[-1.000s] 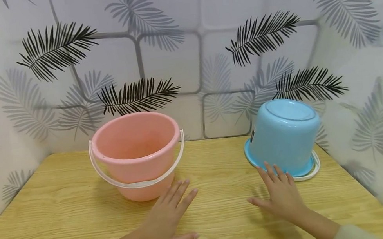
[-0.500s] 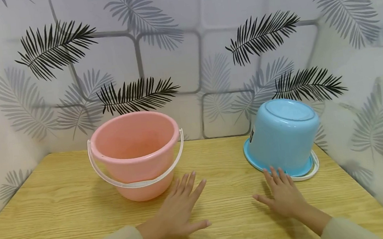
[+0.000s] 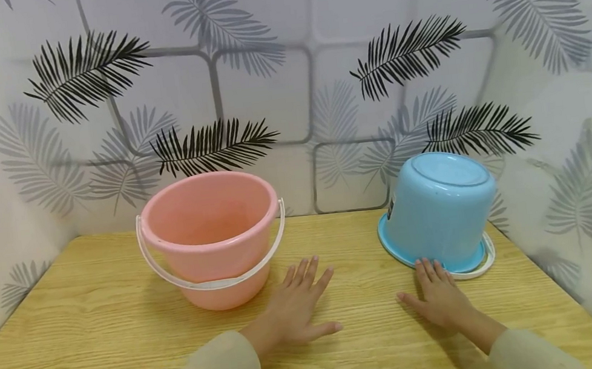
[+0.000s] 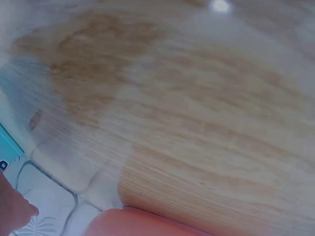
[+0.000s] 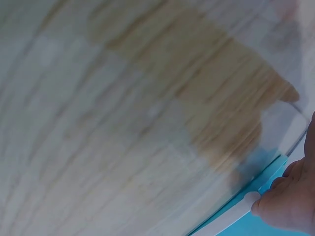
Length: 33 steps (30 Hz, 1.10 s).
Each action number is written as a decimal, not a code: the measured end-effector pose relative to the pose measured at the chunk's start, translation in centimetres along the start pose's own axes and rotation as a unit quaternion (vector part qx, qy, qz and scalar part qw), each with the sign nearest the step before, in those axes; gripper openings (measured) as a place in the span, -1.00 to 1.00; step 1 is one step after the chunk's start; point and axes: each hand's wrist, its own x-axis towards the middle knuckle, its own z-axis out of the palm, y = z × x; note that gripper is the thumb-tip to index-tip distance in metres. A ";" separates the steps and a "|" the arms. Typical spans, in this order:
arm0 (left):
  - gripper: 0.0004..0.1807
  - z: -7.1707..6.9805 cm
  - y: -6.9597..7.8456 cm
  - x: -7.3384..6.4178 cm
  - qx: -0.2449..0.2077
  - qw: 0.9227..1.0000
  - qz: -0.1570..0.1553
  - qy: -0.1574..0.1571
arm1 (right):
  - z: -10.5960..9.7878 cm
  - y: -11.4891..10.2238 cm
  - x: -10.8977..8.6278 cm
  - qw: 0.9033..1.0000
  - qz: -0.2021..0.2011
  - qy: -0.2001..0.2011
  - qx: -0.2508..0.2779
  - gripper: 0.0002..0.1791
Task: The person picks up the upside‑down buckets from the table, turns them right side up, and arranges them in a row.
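In the head view a pink bucket stands upright at the left, its white handle hanging across the front. A light blue bucket sits upside down at the right, its white handle on the table by the rim. My left hand, fingers straight and spread, is over the table just right of the pink bucket and holds nothing. My right hand reaches toward the blue bucket with straight fingers, its fingertips overlapping the rim. Both buckets show partly at the edges of the wrist views.
The buckets stand on a wood-grain table. Walls with a leaf-pattern covering close it in at the back, left and right. Between the two buckets lies a stretch of bare tabletop.
My left hand has moved to the right and slightly up, away from the pink bucket. My right hand has shifted slightly right and lower. Both buckets stay put.
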 end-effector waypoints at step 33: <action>-0.07 1.0 3.7 6.8 -0.021 0.998 0.018 -0.048 | -0.6 1.9 -1.6 0.999 -0.033 0.020 0.022 -0.29</action>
